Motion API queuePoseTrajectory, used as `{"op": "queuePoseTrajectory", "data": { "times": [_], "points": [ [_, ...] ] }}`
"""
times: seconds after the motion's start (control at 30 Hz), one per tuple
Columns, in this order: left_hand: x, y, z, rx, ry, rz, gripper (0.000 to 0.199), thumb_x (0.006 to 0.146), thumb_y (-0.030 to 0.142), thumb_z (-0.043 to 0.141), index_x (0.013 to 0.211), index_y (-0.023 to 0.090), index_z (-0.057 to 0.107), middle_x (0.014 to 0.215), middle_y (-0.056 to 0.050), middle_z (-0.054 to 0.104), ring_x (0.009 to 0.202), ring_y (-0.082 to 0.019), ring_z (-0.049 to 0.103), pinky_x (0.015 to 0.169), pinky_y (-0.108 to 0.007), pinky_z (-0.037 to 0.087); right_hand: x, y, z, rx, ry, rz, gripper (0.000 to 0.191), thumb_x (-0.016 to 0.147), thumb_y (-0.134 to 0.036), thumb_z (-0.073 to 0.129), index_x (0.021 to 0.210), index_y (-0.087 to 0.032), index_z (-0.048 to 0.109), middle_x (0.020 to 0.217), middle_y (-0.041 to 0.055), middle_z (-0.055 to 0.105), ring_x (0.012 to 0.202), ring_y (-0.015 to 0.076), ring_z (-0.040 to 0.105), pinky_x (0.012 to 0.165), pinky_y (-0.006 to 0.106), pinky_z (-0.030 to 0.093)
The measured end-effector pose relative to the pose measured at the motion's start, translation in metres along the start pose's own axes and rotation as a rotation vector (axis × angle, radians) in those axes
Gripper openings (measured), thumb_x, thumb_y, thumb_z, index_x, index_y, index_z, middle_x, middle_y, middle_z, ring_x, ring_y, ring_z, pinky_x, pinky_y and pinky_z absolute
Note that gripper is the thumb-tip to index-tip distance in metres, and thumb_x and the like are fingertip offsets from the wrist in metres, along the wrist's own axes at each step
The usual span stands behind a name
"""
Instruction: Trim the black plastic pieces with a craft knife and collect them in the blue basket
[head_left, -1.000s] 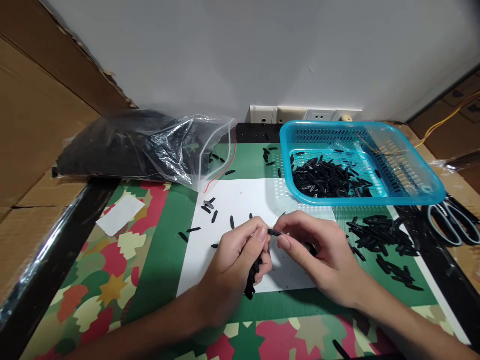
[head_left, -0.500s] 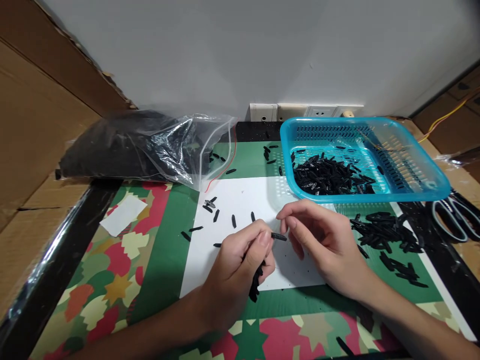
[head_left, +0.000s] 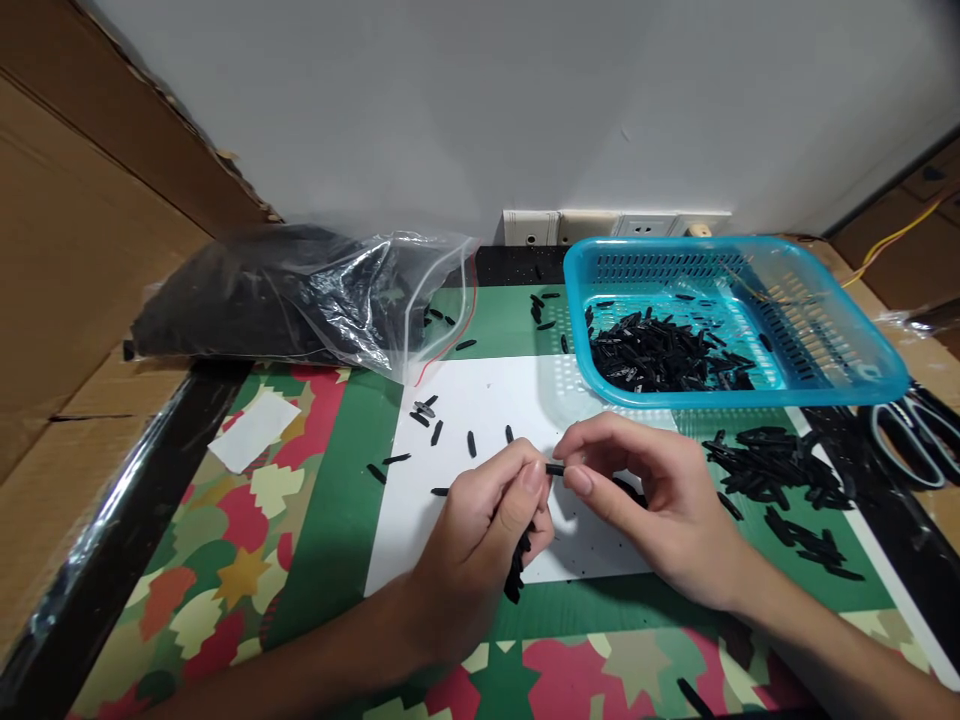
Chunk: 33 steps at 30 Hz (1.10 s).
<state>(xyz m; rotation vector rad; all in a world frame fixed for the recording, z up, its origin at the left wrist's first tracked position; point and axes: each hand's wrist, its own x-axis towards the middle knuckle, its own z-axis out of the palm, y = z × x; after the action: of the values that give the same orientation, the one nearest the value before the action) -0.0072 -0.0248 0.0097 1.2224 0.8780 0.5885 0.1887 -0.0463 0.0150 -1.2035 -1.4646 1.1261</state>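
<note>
My left hand (head_left: 491,520) is closed around a bunch of small black pieces (head_left: 516,570), whose ends stick out below its fingers. One black piece (head_left: 555,469) juts from between its thumb and forefinger. The thumb and forefinger of my right hand (head_left: 652,490) close on the far end of that same piece. Another dark piece shows partly under my right hand's curled fingers. Beneath both hands lies a white sheet (head_left: 405,530) with loose black pieces on its left part.
A blue basket (head_left: 739,398) with black pieces and thin sticks stands at the back right. Beside it lie a pile of black pieces (head_left: 780,465) and scissors (head_left: 907,440). A clear bag (head_left: 300,300) full of dark material rests at the back left.
The fingertips of my right hand have come together on the piece that juts from my left hand. A dark piece now shows beneath my right hand's fingers.
</note>
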Motion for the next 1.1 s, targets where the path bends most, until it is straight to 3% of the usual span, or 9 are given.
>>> {"op": "queuePoseTrajectory", "data": {
  "times": [0.2,0.4,0.53,0.73,0.87,1.1],
  "points": [
    [-0.0002,-0.0011,-0.0014,0.061,-0.029,0.014,0.046,0.113,0.049,0.044,0.077,0.022,0.049,0.060,0.006,0.048,0.054,-0.008,0.039,0.055,-0.026,0.033,-0.0009,-0.0003,0.0016,0.002,0.026,0.003,0.008,0.101,-0.023,0.070,0.094,-0.025,0.073,0.086,-0.0034,0.071,0.072,0.0105,0.062,0.065,0.022,0.048],
    [0.0003,-0.0012,-0.0003,0.025,-0.010,0.004,0.046,0.113,0.049,0.044,0.076,0.022,0.047,0.058,0.007,0.047,0.053,-0.009,0.037,0.054,-0.027,0.032,-0.0017,0.0034,0.0013,0.115,0.064,0.109,0.011,0.104,-0.031,0.070,0.096,-0.024,0.069,0.068,-0.0056,0.063,0.056,0.0097,0.058,0.053,0.022,0.044],
    [0.0001,-0.0012,0.0006,-0.029,-0.007,-0.007,0.044,0.113,0.050,0.045,0.079,0.023,0.046,0.058,0.008,0.046,0.054,-0.009,0.037,0.055,-0.026,0.032,-0.0015,0.0055,-0.0001,0.163,0.124,0.108,0.010,0.104,-0.033,0.070,0.103,-0.024,0.074,0.080,-0.0014,0.072,0.056,0.0099,0.064,0.051,0.021,0.050],
    [-0.0002,0.0006,0.0015,-0.070,0.001,-0.027,0.044,0.112,0.050,0.047,0.078,0.023,0.047,0.059,0.007,0.047,0.054,-0.009,0.038,0.054,-0.025,0.032,-0.0019,0.0040,-0.0019,0.166,0.080,0.075,0.015,0.106,-0.031,0.067,0.111,-0.024,0.079,0.090,0.0025,0.078,0.060,0.0110,0.066,0.056,0.023,0.054],
    [-0.0013,-0.0001,0.0013,-0.081,0.043,-0.046,0.044,0.111,0.051,0.048,0.078,0.023,0.046,0.058,0.007,0.048,0.053,-0.009,0.040,0.053,-0.024,0.034,-0.0024,0.0022,-0.0018,0.099,0.039,0.059,0.013,0.104,-0.030,0.068,0.106,-0.023,0.079,0.083,0.0013,0.074,0.060,0.0114,0.063,0.054,0.023,0.049],
    [0.0043,-0.0050,0.0000,-0.148,0.082,-0.040,0.049,0.106,0.061,0.052,0.075,0.023,0.046,0.053,0.006,0.045,0.048,-0.009,0.037,0.047,-0.021,0.031,0.0018,0.0022,0.0025,-0.010,0.064,-0.032,0.007,0.096,-0.022,0.074,0.100,-0.021,0.080,0.085,0.0020,0.078,0.064,0.0125,0.065,0.059,0.023,0.053]
  ]
}}
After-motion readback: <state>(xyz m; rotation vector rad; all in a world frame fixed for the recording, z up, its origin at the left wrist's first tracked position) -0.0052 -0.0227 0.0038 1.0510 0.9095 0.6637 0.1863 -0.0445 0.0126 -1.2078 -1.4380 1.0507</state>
